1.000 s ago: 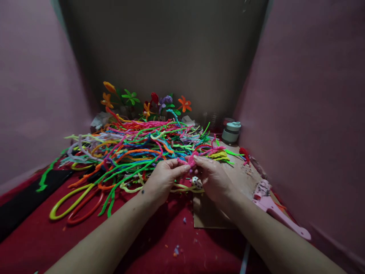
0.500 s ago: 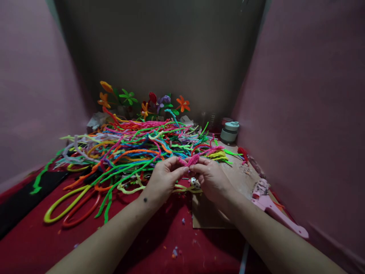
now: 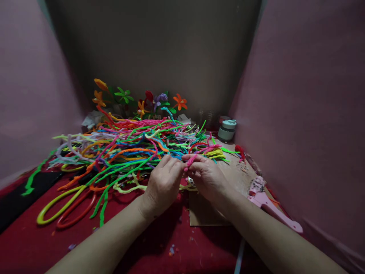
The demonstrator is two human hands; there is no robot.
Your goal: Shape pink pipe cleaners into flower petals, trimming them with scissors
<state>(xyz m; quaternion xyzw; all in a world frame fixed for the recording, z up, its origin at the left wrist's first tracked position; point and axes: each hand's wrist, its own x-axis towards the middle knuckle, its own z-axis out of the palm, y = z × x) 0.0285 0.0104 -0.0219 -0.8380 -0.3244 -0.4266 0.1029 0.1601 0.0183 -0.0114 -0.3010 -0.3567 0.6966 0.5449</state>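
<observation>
A short pink pipe cleaner (image 3: 190,162) is pinched between my two hands over the front of the pile. My left hand (image 3: 165,177) is closed with its back toward me, and its fingertips meet the lower end of the pink piece. On the other side my right hand (image 3: 207,176) grips the same piece between thumb and fingers. Just beyond the hands spreads a large heap of pipe cleaners (image 3: 134,142) in many colours. Below the right fingers shows a small white, dark-spotted object (image 3: 191,182), partly covered.
Pipe-cleaner flowers (image 3: 180,101) stand along the back. A pale green lidded jar (image 3: 226,130) sits at the right rear. A pink glue gun (image 3: 270,209) lies right of the cardboard (image 3: 208,213). Yellow scissor handles (image 3: 57,213) and red ones (image 3: 76,219) loop out at left on the red cloth (image 3: 137,247).
My left hand has rolled over so its back faces me, its thumb now out of sight. The pink piece has turned between my fingers. The whole view has shifted slightly.
</observation>
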